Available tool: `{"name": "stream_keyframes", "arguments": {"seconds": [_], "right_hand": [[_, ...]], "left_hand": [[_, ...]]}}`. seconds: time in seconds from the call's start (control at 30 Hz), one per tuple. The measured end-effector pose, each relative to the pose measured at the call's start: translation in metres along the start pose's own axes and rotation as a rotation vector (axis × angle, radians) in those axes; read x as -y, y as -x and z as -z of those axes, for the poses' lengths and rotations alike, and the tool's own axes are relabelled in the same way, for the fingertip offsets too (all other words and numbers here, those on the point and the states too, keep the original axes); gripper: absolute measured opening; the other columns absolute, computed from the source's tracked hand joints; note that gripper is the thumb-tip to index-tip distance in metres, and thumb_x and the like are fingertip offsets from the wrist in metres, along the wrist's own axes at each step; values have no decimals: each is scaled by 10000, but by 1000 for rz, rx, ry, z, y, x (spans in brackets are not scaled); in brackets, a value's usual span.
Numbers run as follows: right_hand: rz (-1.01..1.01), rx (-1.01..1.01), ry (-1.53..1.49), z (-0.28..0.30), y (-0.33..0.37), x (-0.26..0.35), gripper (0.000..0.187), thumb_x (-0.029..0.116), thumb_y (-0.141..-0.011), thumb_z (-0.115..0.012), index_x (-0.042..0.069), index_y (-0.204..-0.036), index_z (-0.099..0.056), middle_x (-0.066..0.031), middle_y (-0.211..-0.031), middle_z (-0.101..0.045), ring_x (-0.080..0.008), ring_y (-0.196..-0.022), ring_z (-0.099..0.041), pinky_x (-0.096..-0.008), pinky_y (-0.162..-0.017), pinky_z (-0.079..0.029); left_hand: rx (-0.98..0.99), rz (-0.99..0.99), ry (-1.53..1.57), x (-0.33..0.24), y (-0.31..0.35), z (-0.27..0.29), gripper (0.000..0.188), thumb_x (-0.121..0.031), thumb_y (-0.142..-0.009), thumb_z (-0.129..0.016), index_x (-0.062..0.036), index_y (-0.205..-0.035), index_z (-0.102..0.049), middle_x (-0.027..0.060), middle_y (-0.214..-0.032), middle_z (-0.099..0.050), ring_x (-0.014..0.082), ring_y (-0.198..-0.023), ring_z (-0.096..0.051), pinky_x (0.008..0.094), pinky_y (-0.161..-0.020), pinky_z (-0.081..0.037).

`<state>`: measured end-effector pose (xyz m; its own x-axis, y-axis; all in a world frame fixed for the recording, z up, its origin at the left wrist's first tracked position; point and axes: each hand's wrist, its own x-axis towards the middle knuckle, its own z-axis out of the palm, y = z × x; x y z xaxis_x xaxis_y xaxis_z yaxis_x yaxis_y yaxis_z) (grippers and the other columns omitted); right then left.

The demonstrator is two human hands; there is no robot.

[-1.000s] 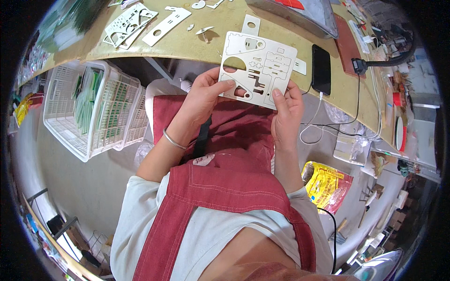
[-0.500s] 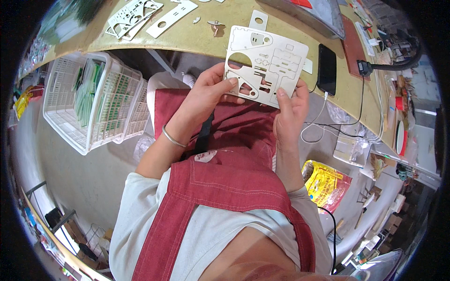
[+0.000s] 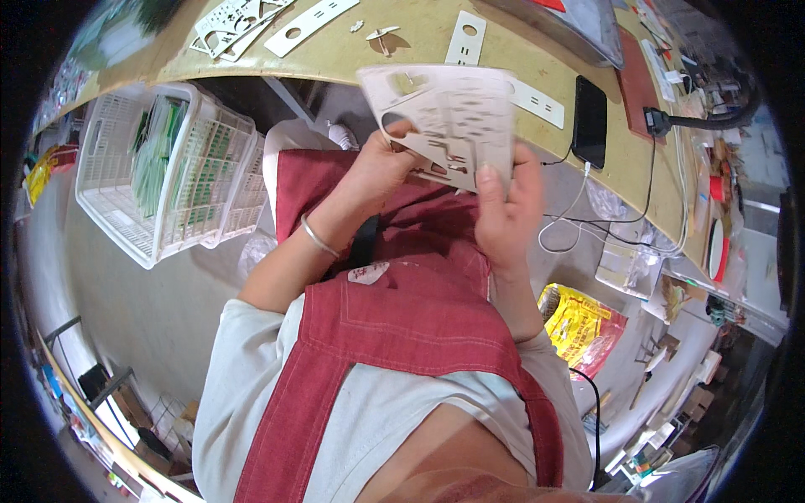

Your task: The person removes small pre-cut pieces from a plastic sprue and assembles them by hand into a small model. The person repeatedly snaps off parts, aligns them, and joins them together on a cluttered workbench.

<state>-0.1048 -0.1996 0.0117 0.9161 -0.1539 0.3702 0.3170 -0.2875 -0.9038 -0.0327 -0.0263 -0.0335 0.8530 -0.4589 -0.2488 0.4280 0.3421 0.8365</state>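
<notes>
Head view: a yellowish worktop (image 3: 537, 52) curves across the top, its near edge facing the person.
White basket (image 3: 208, 163): below the worktop's near edge at the left, with green-and-white packets (image 3: 153, 159) inside.
Cut-out sheets (image 3: 239, 25): overlapping near the worktop's left end.
Long strip (image 3: 312, 27): just right of those, with a round hole and slots.
Left hand (image 3: 381, 174): at the lower left edge of the perforated sheet, fingers bent and partly hidden; cannot tell whether they clamp it.
Perforated sheet (image 3: 463, 113): pale, blurred and tilted between the hands, its upper part crossing the worktop's near edge in this view.
Holed strip (image 3: 467, 40): on the worktop, beyond the perforated sheet.
Right hand (image 3: 506, 210): clamped on the perforated sheet's lower right edge, thumb on its face.
Slotted strip (image 3: 539, 106): by the near edge, left of the phone.
Yellow-and-red bag (image 3: 581, 325): below the worktop's right part.
Phone (image 3: 590, 122): black, dark-screened, near the worktop's near edge at the right, a white cable (image 3: 579, 197) at its lower end.
</notes>
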Motion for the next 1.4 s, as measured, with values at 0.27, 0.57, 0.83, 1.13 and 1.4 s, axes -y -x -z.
{"name": "stream_keyframes", "arguments": {"seconds": [0.27,0.57,0.83,1.13,1.4], "right_hand": [[-333,-271,-569,11,-27,-28,326,-41,-993,-571,-36,-1318,-548,-152,-1236,-705,-201,-1090,-711,-349,-950,-590],[-376,-320,-636,34,-33,-28,296,10,-1006,-553,-18,-1300,-550,-167,-1153,-727,-227,-923,-761,-352,-631,-643],[-399,-275,-607,22,-32,-27,303,29,-1010,-549,4,-1311,-561,-160,-1175,-742,-222,-952,-773,-318,-608,-637],[-428,-239,-684,20,-25,-34,324,-22,-994,-597,-31,-1315,-559,-146,-1213,-717,-199,-1023,-730,-342,-860,-622],[-306,-151,-604,6,-24,-17,318,-29,-1004,-593,-39,-1319,-551,-141,-1266,-698,-181,-1155,-671,-336,-1039,-515]], "left_hand": [[52,90,24,-38,8,-2,328,-146,-1077,-611,-2,-1366,-557,109,-1179,-738,135,-1043,-712,295,-885,-612],[-338,-502,-329,-65,-15,54,235,-96,-1102,-552,19,-1294,-623,59,-1065,-734,107,-969,-694,253,-842,-538],[-542,-678,-859,-84,-47,95,279,-86,-974,-723,-31,-1248,-705,67,-924,-747,119,-774,-656,279,-731,-534],[-819,-952,-1425,-97,-39,98,341,-221,-979,-733,-92,-1294,-714,133,-1348,-670,313,-1105,-667,447,-913,-561],[-198,-348,-252,-83,-5,23,390,-318,-1088,-644,40,-1238,-686,63,-1077,-759,139,-954,-691,286,-840,-557]]}}
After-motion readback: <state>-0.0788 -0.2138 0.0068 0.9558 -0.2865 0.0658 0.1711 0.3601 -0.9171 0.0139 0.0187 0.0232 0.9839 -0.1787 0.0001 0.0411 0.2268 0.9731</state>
